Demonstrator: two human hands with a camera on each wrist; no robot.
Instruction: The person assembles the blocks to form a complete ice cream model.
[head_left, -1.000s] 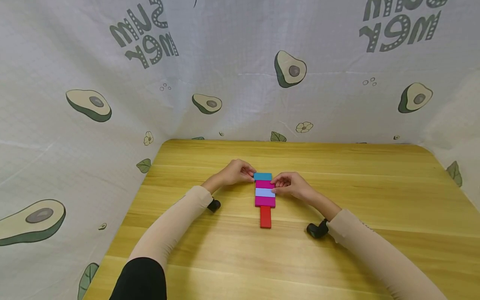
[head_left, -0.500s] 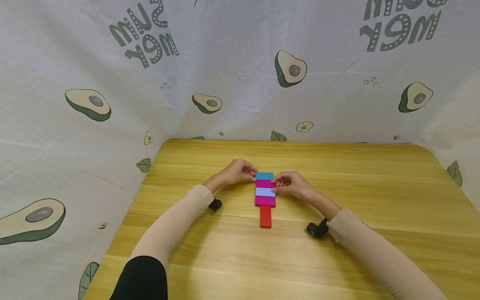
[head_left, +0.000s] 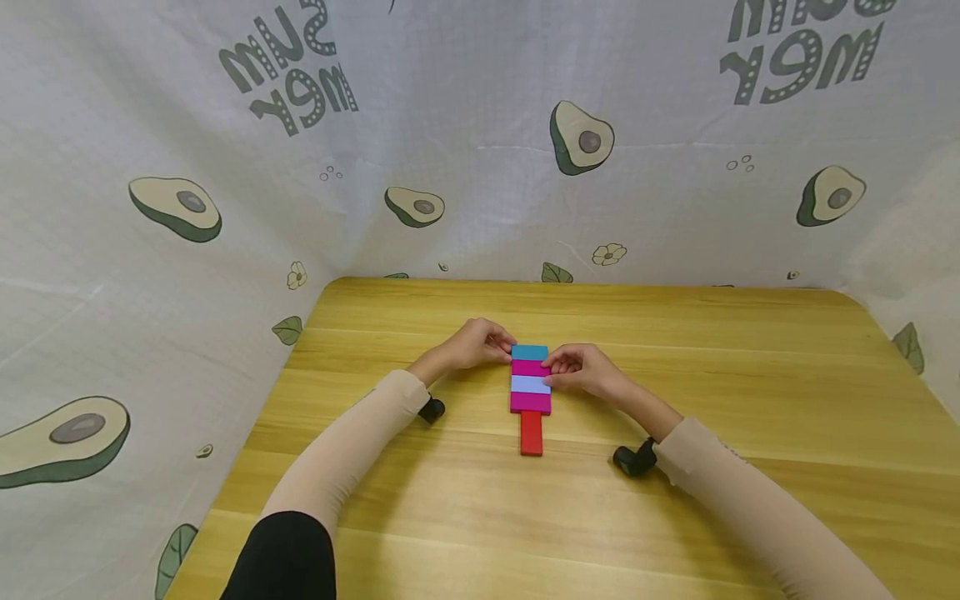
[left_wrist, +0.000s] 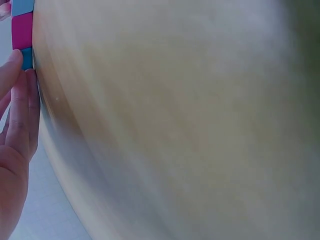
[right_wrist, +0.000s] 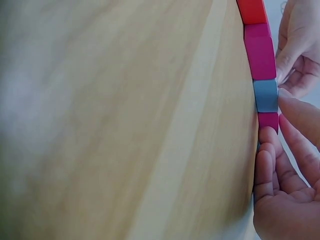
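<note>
A column of flat coloured blocks lies mid-table. From far to near it runs blue block (head_left: 529,352), magenta block (head_left: 528,367), light blue block (head_left: 527,384), second magenta block (head_left: 530,403), then a red block (head_left: 531,433) turned lengthwise. My left hand (head_left: 472,343) pinches the left end of the far blue block between thumb and fingers. At the column's right side, my right hand (head_left: 587,369) holds the far magenta block's end, its thumb touching the light blue block. In the right wrist view, fingertips (right_wrist: 268,134) partly hide that magenta block.
The wooden table (head_left: 712,375) extends around the column on all sides. A white cloth (head_left: 480,167) printed with avocados hangs behind and to the left of it. Black wrist cameras (head_left: 636,458) sit under both wrists, near the tabletop.
The far blue block has slid slightly right with my left hand, coming nearly in line with the magenta block below it. My right hand stays almost still.
</note>
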